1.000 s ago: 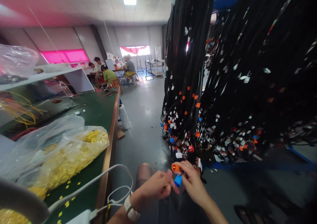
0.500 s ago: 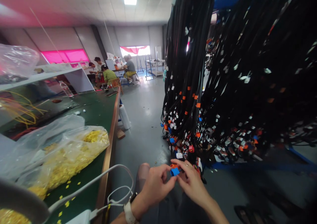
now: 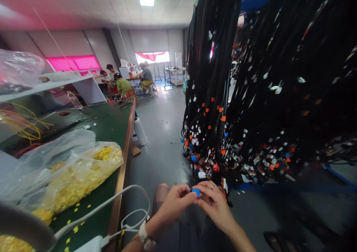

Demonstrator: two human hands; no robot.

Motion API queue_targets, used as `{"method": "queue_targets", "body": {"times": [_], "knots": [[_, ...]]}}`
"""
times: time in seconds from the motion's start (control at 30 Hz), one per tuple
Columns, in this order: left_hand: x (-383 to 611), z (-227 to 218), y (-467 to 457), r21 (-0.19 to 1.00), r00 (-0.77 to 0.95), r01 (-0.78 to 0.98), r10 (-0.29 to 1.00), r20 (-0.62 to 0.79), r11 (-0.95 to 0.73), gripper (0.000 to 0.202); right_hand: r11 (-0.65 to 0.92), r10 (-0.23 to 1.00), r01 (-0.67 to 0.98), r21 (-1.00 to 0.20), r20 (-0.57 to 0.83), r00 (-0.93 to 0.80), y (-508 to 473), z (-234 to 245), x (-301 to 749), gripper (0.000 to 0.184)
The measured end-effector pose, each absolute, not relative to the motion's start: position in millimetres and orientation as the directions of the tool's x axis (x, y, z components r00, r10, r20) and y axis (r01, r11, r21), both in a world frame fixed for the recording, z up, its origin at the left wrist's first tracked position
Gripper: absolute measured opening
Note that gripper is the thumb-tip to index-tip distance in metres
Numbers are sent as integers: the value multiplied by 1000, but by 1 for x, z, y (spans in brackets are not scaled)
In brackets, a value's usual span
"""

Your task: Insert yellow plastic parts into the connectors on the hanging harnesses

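Observation:
Low in the middle of the head view, my left hand (image 3: 174,202) and my right hand (image 3: 214,203) meet over my knee. Both pinch a small blue connector (image 3: 195,191) between their fingertips. The orange connector that belongs with it is hidden behind my right fingers. A ring shows on my right hand and a white watch on my left wrist. Just beyond my hands, black cable harnesses (image 3: 212,96) hang from a rack, ending in orange, blue and white plugs.
A green workbench (image 3: 111,122) runs along the left with clear bags of yellow parts (image 3: 80,170) and a white cable (image 3: 122,196). A white roll (image 3: 140,131) stands on the grey floor. Several people sit at a far table (image 3: 122,81). More harnesses (image 3: 292,96) fill the right.
My hands have come closer together and risen slightly. The orange connector, visible a second ago above the blue one, is now covered by my right fingers.

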State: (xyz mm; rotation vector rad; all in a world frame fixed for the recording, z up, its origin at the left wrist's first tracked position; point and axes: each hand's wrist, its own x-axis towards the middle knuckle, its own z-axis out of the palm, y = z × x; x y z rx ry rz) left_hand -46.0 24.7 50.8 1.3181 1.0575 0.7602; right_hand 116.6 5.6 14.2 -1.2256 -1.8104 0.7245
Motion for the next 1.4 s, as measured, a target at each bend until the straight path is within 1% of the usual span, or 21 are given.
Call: {"method": "queue_targets", "body": {"times": [0.07, 0.13, 0.17, 0.2, 0.23, 0.3, 0.37, 0.43, 0.53, 0.7, 0.8, 0.93, 1.03, 1.17, 1.4], "knots": [[-48, 50, 26, 956, 427, 4, 864, -266, 292, 32, 346, 938, 427, -836, 295, -183, 6, 12, 119, 20], [-50, 46, 28, 875, 425, -170, 835, -349, 453, 24, 313, 949, 404, -860, 274, -153, 7, 9, 121, 21], [-51, 43, 29, 824, 395, -268, 837, -379, 500, 19, 297, 955, 400, -867, 264, -137, 7, 8, 121, 23], [-52, 39, 31, 776, 351, -356, 844, -405, 521, 18, 288, 958, 401, -870, 257, -130, 7, 8, 122, 24], [-53, 35, 34, 737, 301, -429, 852, -429, 522, 21, 284, 959, 408, -868, 251, -133, 7, 8, 122, 26], [-54, 28, 38, 691, 216, -520, 860, -463, 502, 30, 295, 955, 427, -855, 249, -162, 7, 9, 121, 32], [-55, 24, 40, 656, 189, -571, 856, -481, 494, 33, 311, 949, 438, -843, 250, -193, 7, 11, 120, 38], [-55, 24, 41, 615, 217, -608, 850, -479, 502, 31, 320, 945, 439, -840, 253, -205, 7, 12, 120, 40], [-54, 29, 40, 589, 251, -626, 848, -467, 510, 21, 314, 947, 441, -841, 244, -208, 8, 12, 119, 41], [-51, 36, 38, 603, 238, -610, 845, -479, 514, 6, 308, 949, 470, -827, 238, -205, 8, 9, 118, 40], [-51, 37, 38, 590, 267, -591, 824, -500, 550, 7, 314, 948, 490, -813, 243, -204, 8, 7, 118, 40], [-53, 36, 37, 602, 331, -555, 816, -474, 575, 21, 325, 945, 503, -801, 255, -205, 8, 5, 119, 40], [-53, 33, 36, 625, 355, -533, 821, -447, 571, 19, 329, 944, 504, -799, 256, -210, 8, 5, 120, 40], [-54, 30, 36, 632, 356, -505, 809, -468, 588, 16, 319, 947, 517, -794, 252, -197, 8, 3, 120, 38], [-55, 29, 35, 654, 387, -467, 802, -454, 595, 17, 320, 946, 507, -800, 246, -209, 7, 3, 120, 36]]}}
